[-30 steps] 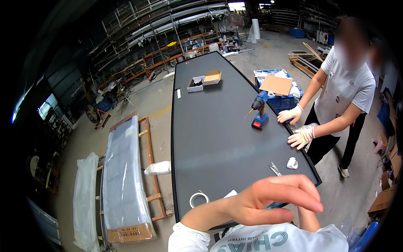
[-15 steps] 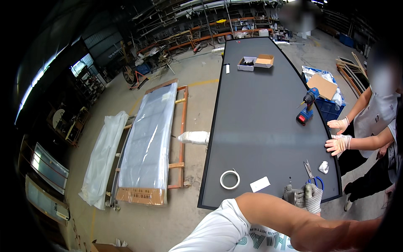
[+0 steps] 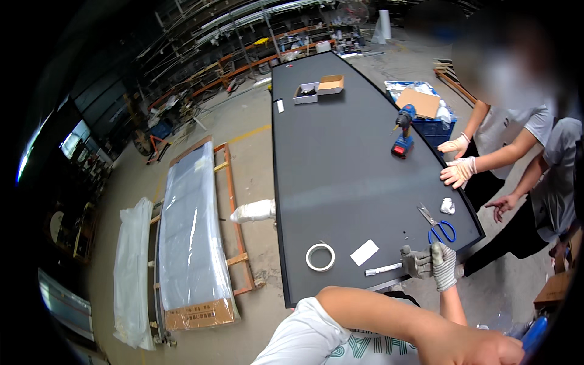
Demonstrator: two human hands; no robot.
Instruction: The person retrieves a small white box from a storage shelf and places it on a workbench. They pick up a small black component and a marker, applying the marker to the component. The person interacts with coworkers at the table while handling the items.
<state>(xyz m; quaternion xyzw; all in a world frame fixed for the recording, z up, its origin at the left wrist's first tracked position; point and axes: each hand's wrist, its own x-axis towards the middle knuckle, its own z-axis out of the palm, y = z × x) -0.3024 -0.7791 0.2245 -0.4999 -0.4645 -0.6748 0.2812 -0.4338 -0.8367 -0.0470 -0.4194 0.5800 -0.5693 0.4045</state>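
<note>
Both my hands wear grey-palmed, striped work gloves at the near edge of a large dark-grey black-framed panel (image 3: 340,164). My left hand (image 3: 416,263), fingers curled, is beside a white marker (image 3: 382,270) lying on the panel. My right hand (image 3: 444,267) is closed against it with its fingertips up. Whatever they hold, if anything, is too small to make out. Blue-handled scissors (image 3: 442,233) lie just beyond them, next to a crumpled white wad (image 3: 447,207). A bare arm (image 3: 377,313) from a white sleeve crosses the lower view, hiding part of my wrists.
A tape roll (image 3: 320,257), a white card (image 3: 364,252), a cordless drill (image 3: 404,131) and an open small box (image 3: 306,93) lie on the panel. At right, a co-worker's gloved hands (image 3: 459,173) rest on its edge. Wrapped panels (image 3: 194,237) lie at left.
The view has swung, so the panel and its contents sit further left. The foreground arm is lower in view, and the marker now shows. My hands stay together near the panel's edge.
</note>
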